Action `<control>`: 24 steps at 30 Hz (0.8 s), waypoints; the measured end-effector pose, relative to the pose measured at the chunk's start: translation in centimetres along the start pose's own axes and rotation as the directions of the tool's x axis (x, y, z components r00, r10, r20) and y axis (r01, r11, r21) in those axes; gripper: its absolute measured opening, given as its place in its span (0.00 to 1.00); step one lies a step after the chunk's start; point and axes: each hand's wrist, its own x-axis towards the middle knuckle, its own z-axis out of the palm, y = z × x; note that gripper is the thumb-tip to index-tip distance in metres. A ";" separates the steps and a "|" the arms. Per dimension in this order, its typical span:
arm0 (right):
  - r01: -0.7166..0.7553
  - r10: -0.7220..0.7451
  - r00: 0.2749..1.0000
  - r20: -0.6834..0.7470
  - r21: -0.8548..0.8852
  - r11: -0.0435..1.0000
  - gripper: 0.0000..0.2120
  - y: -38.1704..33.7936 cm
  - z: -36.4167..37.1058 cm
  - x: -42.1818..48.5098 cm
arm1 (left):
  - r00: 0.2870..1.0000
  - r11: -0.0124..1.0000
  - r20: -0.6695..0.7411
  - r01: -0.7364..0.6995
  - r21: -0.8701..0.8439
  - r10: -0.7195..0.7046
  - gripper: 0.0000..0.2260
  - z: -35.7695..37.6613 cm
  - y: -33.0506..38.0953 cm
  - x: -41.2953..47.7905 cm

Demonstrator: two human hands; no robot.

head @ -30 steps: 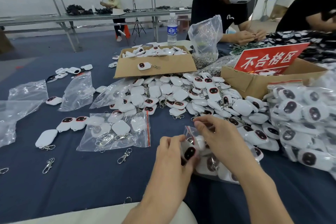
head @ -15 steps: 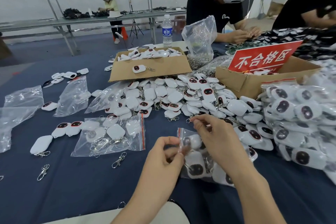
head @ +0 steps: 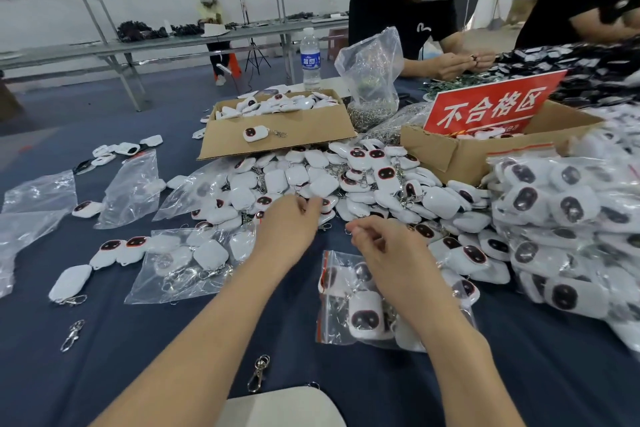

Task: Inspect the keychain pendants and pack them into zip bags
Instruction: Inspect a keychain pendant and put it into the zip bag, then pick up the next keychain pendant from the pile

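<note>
The left grip (head: 291, 229) reaches to the near edge of the pile of keychain pendants (head: 346, 180) in the middle of the bench (head: 173, 357). Its fingers curl down onto the pendants there, and I cannot tell whether it has hold of one. The right grip (head: 391, 250) hovers over a zip bag (head: 349, 308), fingers loosely curled, with nothing visible in it. This bag lies flat on the bench near the person. It is clear with a red strip along its mouth and is partly filled with pendants. Each pendant is a white rounded square; some show a dark oval face rimmed in red, others a plain white back, and they carry metal chains and clasps. A second part-filled bag (head: 187, 263) lies to the left, and packed bags (head: 554, 218) are stacked at the right. The bench is covered in dark blue cloth, with loose clasps (head: 258, 373) near its front edge. Behind the pile stand two cardboard boxes (head: 277, 135), one with a red sign (head: 491, 104). Two people in black shirts work at the far side. Long metal tables line a white wall.
</note>
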 end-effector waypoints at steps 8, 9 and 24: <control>0.022 -0.022 0.998 -0.063 -0.009 1.000 0.10 0.3 -0.2 0.1 | 0.998 0.999 -0.058 -0.035 -0.042 0.033 0.15 2.3 0.4 2.6; 0.027 -0.026 0.997 -0.074 0.010 1.000 0.10 0.1 -0.2 0.0 | 0.993 0.992 -0.079 -0.090 -0.094 0.083 0.13 1.5 0.2 2.0; 0.085 -0.136 0.978 0.161 0.291 0.953 0.15 -4.7 4.8 -2.8 | 0.997 0.496 0.065 0.071 -0.866 -0.029 0.13 -1.7 -6.4 -9.7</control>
